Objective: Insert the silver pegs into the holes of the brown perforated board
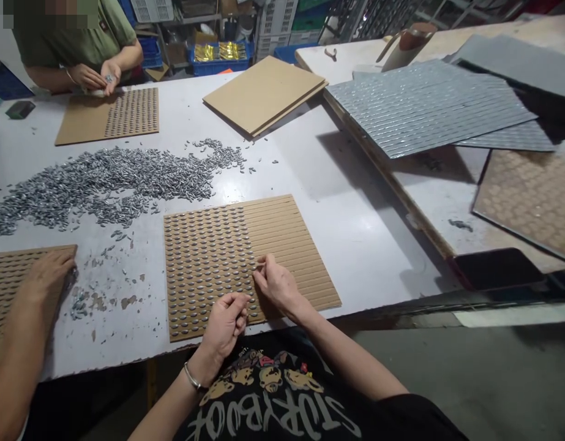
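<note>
In front of me lies a brown grooved board [295, 251]. Its left part carries rows of small silver spindle-shaped pieces [209, 257]; the right part shows bare grooves. My right hand [278, 283] is over the board at the edge of the filled rows, thumb and fingertips pinched together. Lower down, near the board's front edge, my left hand [226, 321] is curled closed, with thumb and forefinger meeting beside the last filled column. Whatever either hand's fingers hold is too small or hidden to make out. Beyond the board spreads a loose heap of the same silver pieces [126, 177].
At left, a co-worker's hand [43, 275] rests on another filled board [7, 288]. Across the table, another person's hands [101, 78] are above a half-filled board [80, 116]. Plain boards [264, 92], grey ribbed sheets [429, 104], a jug [408, 46] and a phone [497, 268] lie around.
</note>
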A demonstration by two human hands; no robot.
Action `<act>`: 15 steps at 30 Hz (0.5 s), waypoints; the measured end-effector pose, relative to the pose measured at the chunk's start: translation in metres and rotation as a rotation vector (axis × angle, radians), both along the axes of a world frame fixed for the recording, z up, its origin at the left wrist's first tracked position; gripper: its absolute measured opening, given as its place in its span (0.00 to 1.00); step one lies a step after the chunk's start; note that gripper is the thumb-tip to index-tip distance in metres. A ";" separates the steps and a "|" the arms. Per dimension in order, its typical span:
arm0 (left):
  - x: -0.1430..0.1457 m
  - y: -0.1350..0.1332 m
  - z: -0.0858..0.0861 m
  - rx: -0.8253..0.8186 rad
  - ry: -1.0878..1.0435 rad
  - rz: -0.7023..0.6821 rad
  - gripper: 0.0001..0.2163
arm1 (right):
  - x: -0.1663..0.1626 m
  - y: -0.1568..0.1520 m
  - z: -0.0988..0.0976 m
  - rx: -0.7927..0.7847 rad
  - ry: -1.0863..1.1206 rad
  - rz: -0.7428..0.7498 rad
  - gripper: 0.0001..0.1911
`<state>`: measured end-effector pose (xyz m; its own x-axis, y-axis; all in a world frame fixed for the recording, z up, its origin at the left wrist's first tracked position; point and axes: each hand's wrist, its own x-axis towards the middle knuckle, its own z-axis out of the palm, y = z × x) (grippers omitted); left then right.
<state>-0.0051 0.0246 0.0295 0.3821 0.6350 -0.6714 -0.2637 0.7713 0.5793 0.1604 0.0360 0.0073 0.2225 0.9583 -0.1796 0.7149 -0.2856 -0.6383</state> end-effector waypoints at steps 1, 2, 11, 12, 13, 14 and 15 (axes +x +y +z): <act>0.000 0.001 0.001 -0.008 -0.021 0.028 0.16 | 0.001 -0.003 0.003 0.037 0.065 -0.013 0.14; -0.001 0.002 0.002 -0.013 -0.052 0.052 0.17 | 0.002 -0.008 0.007 0.086 0.130 -0.014 0.13; 0.004 -0.001 0.008 0.119 -0.026 0.001 0.13 | -0.004 -0.044 0.033 0.164 0.490 0.129 0.08; 0.005 -0.001 0.008 0.131 -0.012 -0.025 0.13 | -0.004 -0.045 0.032 0.128 0.544 0.115 0.08; 0.005 -0.002 0.008 0.139 0.000 -0.053 0.13 | -0.004 -0.046 0.031 0.087 0.605 0.104 0.09; 0.005 -0.003 0.007 0.146 0.013 -0.078 0.13 | -0.005 -0.047 0.029 0.048 0.665 0.094 0.10; 0.005 -0.003 0.007 0.149 0.025 -0.099 0.13 | -0.005 -0.047 0.028 0.012 0.718 0.087 0.11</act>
